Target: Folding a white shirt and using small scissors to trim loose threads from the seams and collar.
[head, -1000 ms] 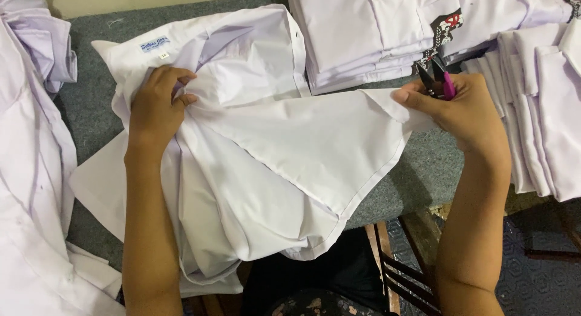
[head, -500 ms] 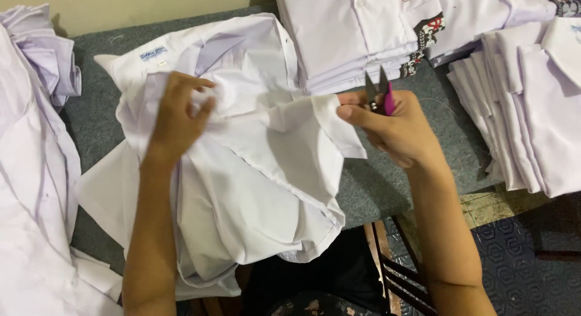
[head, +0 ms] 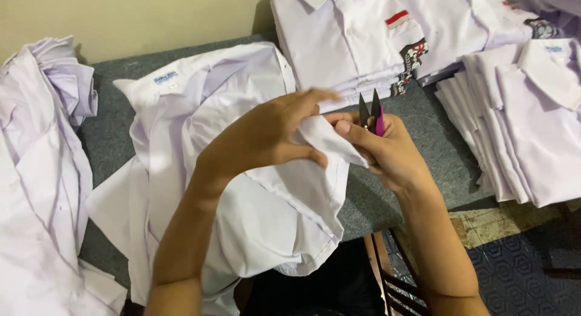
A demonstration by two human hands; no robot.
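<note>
1. No container shows; folded white shirts (head: 363, 44) sit stacked on the grey surface (head: 423, 146).
2. The white shirt (head: 242, 189) lies crumpled, draped over the surface's near edge.
3. Left hand (head: 266, 137) fingers pinch a fold of it.
4. Right hand (head: 387, 153) fingers grip that fold and pink-handled thread snips (head: 370, 113), blades parted.

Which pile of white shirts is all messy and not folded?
The crumpled heap of shirts at the far left edge of the grey table. The folded stack at the top and the folded stacks on the right are flat and tidy.
</note>
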